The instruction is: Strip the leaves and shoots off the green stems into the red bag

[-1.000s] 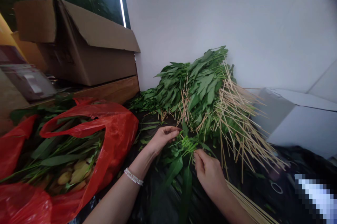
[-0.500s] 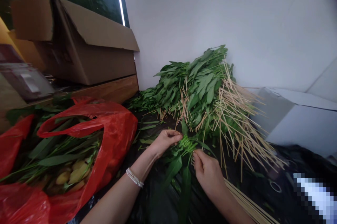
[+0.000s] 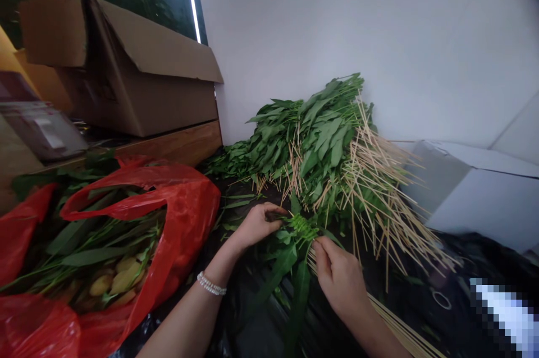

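Between my hands is a bamboo skewer strung with green leaves, their bright stems [image 3: 304, 227] bunched along it and the long leaves hanging below. My right hand [image 3: 340, 272] pinches its right end, thumb and fingers closed. My left hand [image 3: 257, 226] is just beyond the left end, thumb and forefinger apart, with nothing visible between them. A pale skewer tip pokes out beside those fingers. Loose bamboo skewers [image 3: 406, 331] lie beneath my right wrist. Behind my hands, a large heap of leaves strung on skewers [image 3: 328, 145] rests against the wall.
At left, a red plastic bag [image 3: 191, 206] holds leafy stems and yellowish lumps. An open cardboard box [image 3: 168, 102] stands on a wooden ledge [image 3: 177, 147] behind it. A white box [image 3: 492, 195] sits at right. Black plastic sheeting [image 3: 236, 313] covers the surface.
My left hand has let go at the skewer's left end and drawn back slightly left, its fingers parting. My right hand and the strung leaves have shifted a little right.
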Available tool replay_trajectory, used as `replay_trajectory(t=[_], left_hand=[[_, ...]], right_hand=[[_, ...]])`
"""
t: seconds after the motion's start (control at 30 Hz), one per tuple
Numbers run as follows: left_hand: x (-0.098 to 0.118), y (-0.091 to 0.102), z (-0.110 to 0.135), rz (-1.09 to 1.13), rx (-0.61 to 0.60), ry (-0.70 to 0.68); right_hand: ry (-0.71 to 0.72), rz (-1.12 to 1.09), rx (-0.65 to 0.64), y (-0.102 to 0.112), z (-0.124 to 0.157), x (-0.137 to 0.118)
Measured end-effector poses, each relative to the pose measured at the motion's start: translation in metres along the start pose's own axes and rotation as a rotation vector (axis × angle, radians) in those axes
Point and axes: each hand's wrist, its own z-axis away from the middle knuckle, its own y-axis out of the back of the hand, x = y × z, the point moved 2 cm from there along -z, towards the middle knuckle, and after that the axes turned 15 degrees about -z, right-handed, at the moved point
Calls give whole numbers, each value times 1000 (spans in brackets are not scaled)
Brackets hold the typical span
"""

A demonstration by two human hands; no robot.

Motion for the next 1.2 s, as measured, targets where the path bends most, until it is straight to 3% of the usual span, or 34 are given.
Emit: replay_trajectory(t=[0.2,0.37,0.47,0.6,0.73,1.07,1.2], left_hand=[[-15,3,-1,-349,156,137],[-16,1,-3,-347,153,100],[-14,-3,-3,-364,112,39],[-11,-12,-1,-481,-23,-65],[-13,-21,-2,-593,-100,-74],[-15,-15,-5,-621,18,-19],[-5,-1,-3,-485,182,-25]], right_hand=[[72,-119,56,8,3,-10],[428,-109,-98,3,12,-30],[526,-47,-198,-7,19,-37],[526,7,-273,-16,24,-40],[516,22,-287,-17,25,-39],[520,21,-234,-18,22,-38],[429,-7,-118,-10,14,-29]])
